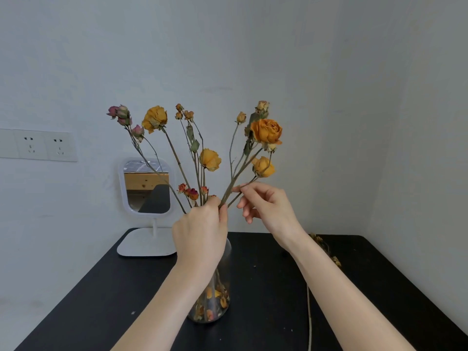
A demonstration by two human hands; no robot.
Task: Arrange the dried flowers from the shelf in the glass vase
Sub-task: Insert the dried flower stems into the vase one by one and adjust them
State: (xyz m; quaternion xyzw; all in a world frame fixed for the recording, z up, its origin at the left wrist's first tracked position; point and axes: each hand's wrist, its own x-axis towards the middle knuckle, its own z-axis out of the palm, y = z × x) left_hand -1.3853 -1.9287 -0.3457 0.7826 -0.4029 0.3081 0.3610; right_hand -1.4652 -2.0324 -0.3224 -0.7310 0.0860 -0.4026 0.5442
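Dried flowers (209, 159) in glass vase (226, 262), left hand (202, 231) grip bunching stems, right hand (266, 206) grip pinching one stem

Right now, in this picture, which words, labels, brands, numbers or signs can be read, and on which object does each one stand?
None: no word, number, brand or sign can be read in this view.
The white double wall socket plate shows only plug holes.
The white-framed table mirror, the clear glass vase and the black table carry no visible label.
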